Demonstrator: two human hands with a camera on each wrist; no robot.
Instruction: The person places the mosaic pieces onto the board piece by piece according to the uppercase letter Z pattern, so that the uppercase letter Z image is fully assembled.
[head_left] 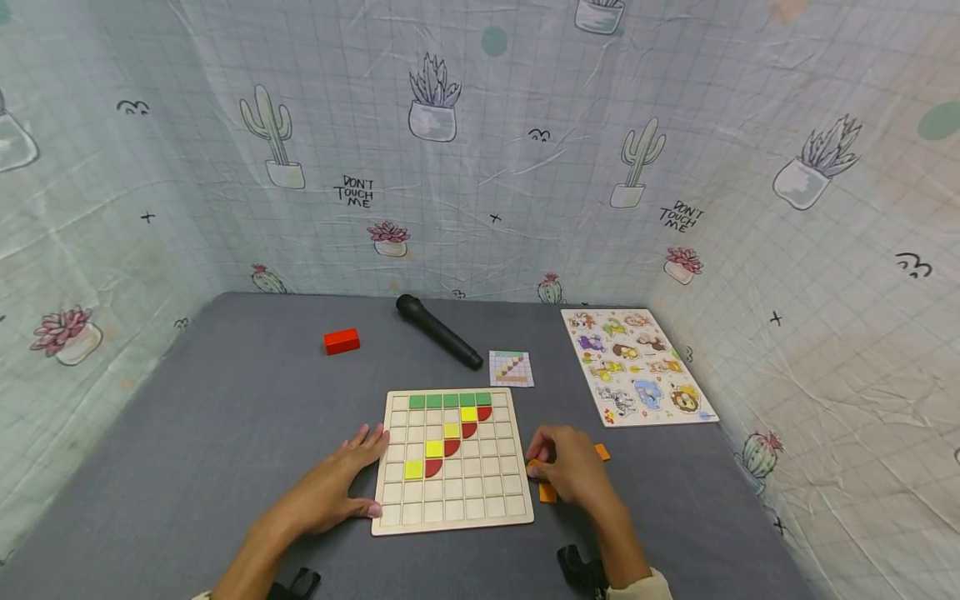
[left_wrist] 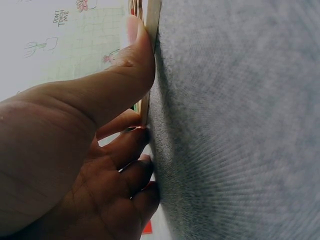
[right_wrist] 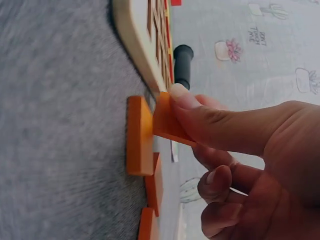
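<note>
A wooden grid board (head_left: 480, 508) lies on the grey tabletop. Green square tiles (head_left: 450, 401) line its top row, and yellow square tiles (head_left: 433, 449) with red quarter-round tiles (head_left: 452, 447) step diagonally down to the left. My left hand (head_left: 330, 483) rests against the board's left edge, thumb near the lower corner and fingers further up. Beside the right edge, my right hand (head_left: 573, 467) pinches an orange tile (right_wrist: 167, 120) between thumb and fingers. Several loose orange tiles (right_wrist: 139, 140) lie on the tabletop under and beside that hand.
Behind the board are a small printed pattern card (head_left: 511, 369), a black microphone (head_left: 438, 331) and a red block (head_left: 342, 341). An animal picture board (head_left: 637, 400) lies at the back right. Printed cloth walls (head_left: 465, 183) enclose the table's back and sides.
</note>
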